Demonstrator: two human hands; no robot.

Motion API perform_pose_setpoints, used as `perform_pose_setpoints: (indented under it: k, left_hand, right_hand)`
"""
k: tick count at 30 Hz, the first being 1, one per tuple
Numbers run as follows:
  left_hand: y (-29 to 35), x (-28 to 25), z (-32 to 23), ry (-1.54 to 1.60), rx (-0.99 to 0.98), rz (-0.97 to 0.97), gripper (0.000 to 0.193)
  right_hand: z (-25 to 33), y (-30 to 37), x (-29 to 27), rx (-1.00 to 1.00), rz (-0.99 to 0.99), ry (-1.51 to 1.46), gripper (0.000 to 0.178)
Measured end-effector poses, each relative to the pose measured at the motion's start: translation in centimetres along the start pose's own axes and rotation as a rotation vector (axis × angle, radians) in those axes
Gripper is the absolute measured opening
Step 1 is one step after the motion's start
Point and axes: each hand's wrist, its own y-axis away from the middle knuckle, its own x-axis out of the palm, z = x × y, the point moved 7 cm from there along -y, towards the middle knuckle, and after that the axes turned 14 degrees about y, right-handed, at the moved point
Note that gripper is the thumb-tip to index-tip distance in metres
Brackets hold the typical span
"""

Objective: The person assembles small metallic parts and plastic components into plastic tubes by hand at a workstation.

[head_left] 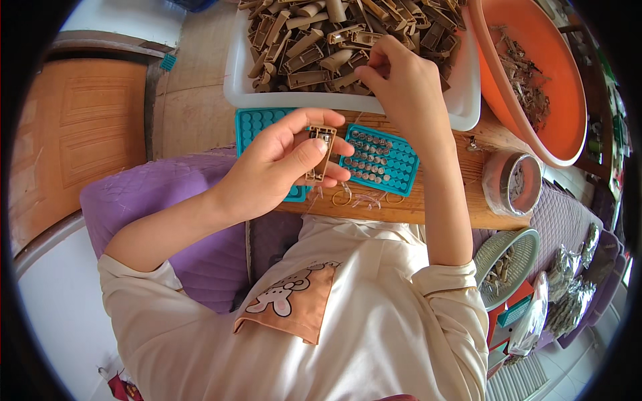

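Note:
My left hand (271, 164) is closed around a small brown plastic casing (324, 134), its hollow side up. Small metal parts show inside the casing, and my thumb presses on its middle. My right hand (408, 83) is over the near part of a white bin (234, 80) heaped with similar brown casings (304, 60). Its fingers are curled and pinched together at the pile; what lies between them is hidden. Just right of my left hand sits a teal tray (406, 170) with rows of small round silvery pieces. Another teal tray (249, 123) is partly covered by that hand.
Right of the bin stands an orange basin (568, 127) holding small metal parts. A round tub (531, 184) sits at the wooden table's (461, 200) right end, with a pale green basket (531, 247) below. Rubber bands (342, 197) lie along the front edge. A purple seat (160, 180) is at left.

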Motion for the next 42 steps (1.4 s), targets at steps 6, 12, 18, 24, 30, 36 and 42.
perform_pose_setpoints:
  k: [6, 12, 18, 24, 30, 36, 42]
  left_hand:
    - [0.1, 0.6, -0.8, -0.030, 0.081, 0.106, 0.034]
    - [0.6, 1.0, -1.4, 0.091, 0.124, 0.083, 0.037]
    - [0.7, 0.3, -1.1, -0.038, 0.211, 0.010, 0.036]
    - [1.0, 0.2, -1.9, -0.127, 0.392, -0.046, 0.030]
    - [1.2, 0.6, -2.2, -0.214, 0.444, 0.032, 0.038]
    - [1.4, 1.1, -2.3, -0.243, 0.492, 0.028, 0.034]
    - [1.2, 1.2, -2.1, -0.272, 0.494, 0.011, 0.035]
  right_hand:
    - [-1.7, 3.4, -4.9, 0.077, -0.347, -0.100, 0.013]
    - [-5.6, 8.8, -6.0, 0.372, -0.234, 0.023, 0.014]
    - [-7.5, 11.4, -4.7, 0.541, -0.304, -0.324, 0.021]
    - [-0.9, 13.0, 1.8, 0.441, -0.206, -1.179, 0.025]
    - [3.7, 12.2, 4.9, 0.403, -0.228, -1.380, 0.026]
    - [4.6, 12.2, 5.8, 0.419, -0.320, -1.462, 0.026]
    - [4.6, 11.6, 5.9, 0.431, -0.291, -1.411, 0.025]
